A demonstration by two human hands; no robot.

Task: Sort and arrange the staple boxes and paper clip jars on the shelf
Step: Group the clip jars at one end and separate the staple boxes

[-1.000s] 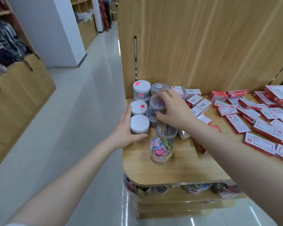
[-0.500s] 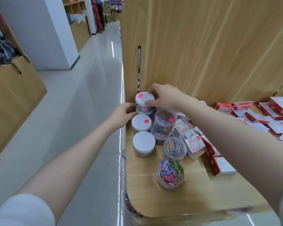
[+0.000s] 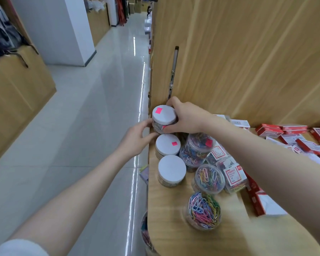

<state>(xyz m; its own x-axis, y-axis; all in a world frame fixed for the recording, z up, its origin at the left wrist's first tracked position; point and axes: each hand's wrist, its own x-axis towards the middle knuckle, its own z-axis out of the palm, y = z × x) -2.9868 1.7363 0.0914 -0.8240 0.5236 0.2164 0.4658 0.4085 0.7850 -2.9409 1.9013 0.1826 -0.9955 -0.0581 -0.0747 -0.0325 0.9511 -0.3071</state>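
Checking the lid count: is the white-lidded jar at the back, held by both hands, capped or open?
Capped. The back jar carries its white lid with a pink sticker, seated flat; left hand and right hand grip its sides.

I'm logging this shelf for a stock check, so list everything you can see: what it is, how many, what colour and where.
White-lidded jars: three, white lids, in a row along the shelf's left edge; the back two carry pink stickers.
Clear jars of paper clips: several, multicoloured clips, right of the white-lidded row; exact count unclear.
Labelled clear boxes: at least two, red and white labels, beside the clear jars.
Staple boxes: many, red and white, scattered on the right.
Shelf: one, light wood, with a wooden back panel.
Floor: pale glossy tiles, aisle on the left.
Left hand: touches the back white-lidded jar's left side.
Right hand: grips that jar from the right.
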